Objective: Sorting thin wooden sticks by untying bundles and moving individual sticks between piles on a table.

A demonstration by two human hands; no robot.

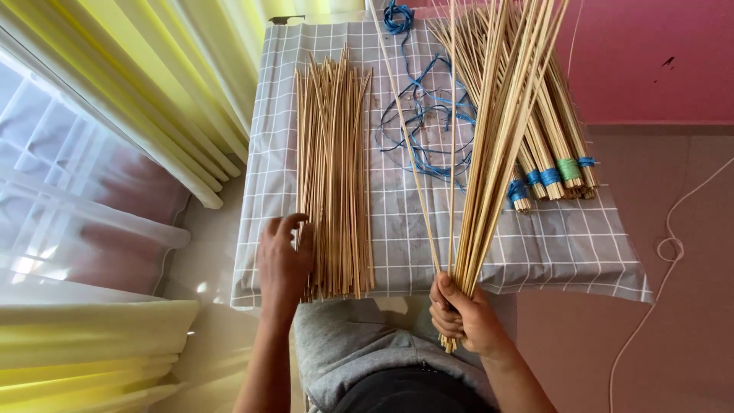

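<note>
Head view: small table covered by a grey checked cloth (558, 245), pink wall (650, 61) behind it at top right, yellow curtain (153, 92) and a sheer white curtain (69, 206) on the left, beige floor to the right with a thin white cord (673, 245) looped on it. Person sits at the near edge, grey fabric over the lap (352, 344). Left hand (284, 264) lies flat, fingers spread and slightly curled, on the near left end of a loose flat pile of thin bamboo sticks (334, 168); palm presses the outer sticks, nothing is gripped, the pile runs away from the hand toward the far edge of the table, stick ends roughly level with the cloth's near hem. Right hand (462, 313) is closed in a tight fist around the bottom ends of a held bunch of sticks (497, 145); short stubs poke out just below the fist, the rest fans up and away over the table, leaning a bit right, tips out of frame at the top. Two or three single sticks splay left out of the bunch. Under and behind the held bunch, on the right part of the cloth, lie tied stick bundles (554, 153), bound near their near ends with blue and green bands. Between the flat pile and the bundles sits a tangle of blue string (428, 130), touching the cloth, running up to the far edge. Hands are well apart, one on each stick group.
</note>
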